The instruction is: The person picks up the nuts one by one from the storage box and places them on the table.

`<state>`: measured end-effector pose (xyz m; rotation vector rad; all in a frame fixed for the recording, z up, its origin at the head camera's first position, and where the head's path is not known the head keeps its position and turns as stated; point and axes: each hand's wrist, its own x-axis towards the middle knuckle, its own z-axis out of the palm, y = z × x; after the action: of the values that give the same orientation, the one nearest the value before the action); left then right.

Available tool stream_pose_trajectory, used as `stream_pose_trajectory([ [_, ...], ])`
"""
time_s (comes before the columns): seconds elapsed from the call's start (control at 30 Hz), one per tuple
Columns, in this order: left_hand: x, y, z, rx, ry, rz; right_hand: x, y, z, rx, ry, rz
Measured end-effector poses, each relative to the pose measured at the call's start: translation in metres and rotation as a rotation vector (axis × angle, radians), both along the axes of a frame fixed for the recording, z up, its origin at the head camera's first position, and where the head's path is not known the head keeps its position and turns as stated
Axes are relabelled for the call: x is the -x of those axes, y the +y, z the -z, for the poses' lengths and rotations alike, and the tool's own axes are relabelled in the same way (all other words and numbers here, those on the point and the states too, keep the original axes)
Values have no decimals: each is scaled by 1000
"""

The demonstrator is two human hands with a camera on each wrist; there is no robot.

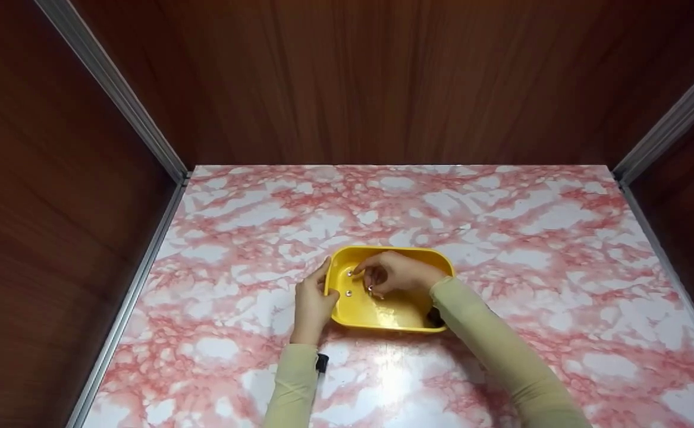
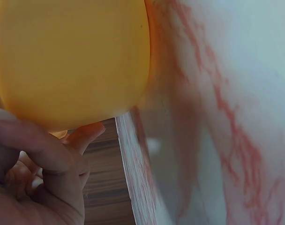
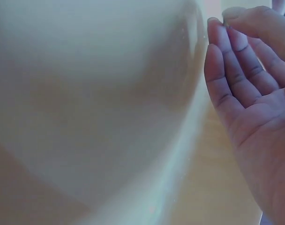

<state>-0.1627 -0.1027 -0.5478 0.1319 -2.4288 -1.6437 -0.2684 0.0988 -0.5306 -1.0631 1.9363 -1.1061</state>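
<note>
A yellow plastic tub (image 1: 409,309) with rounded corners stands on the table. My left hand (image 1: 314,303) grips its left wall, thumb over the rim and fingers outside; the left wrist view shows the fingertips against the tub wall (image 2: 77,61). Inside, near the left end, lie two small shiny silver pieces, an upper piece (image 1: 349,273) and a lower piece (image 1: 348,293). My right hand (image 1: 403,273) reaches in over the right rim and pinches another small silver piece (image 1: 370,289). One fingertip points close to the upper piece. In the right wrist view, thumb and fingertip meet around something tiny.
A red-and-white marbled tabletop (image 1: 251,238) surrounds the tub. Dark wood panels (image 1: 382,83) stand at the back and both sides, with metal rails (image 1: 126,107) along the corners. A black strap (image 1: 322,362) shows beside the left sleeve.
</note>
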Motion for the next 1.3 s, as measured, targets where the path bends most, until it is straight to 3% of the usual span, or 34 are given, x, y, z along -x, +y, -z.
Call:
stream_pose_trajectory([
  [0.77, -1, 0, -2, 2, -12, -14, 2, 2, -1, 72, 0, 36],
  [1.3, 0, 1, -1, 3, 7, -12, 3, 5, -8, 104, 51, 49],
])
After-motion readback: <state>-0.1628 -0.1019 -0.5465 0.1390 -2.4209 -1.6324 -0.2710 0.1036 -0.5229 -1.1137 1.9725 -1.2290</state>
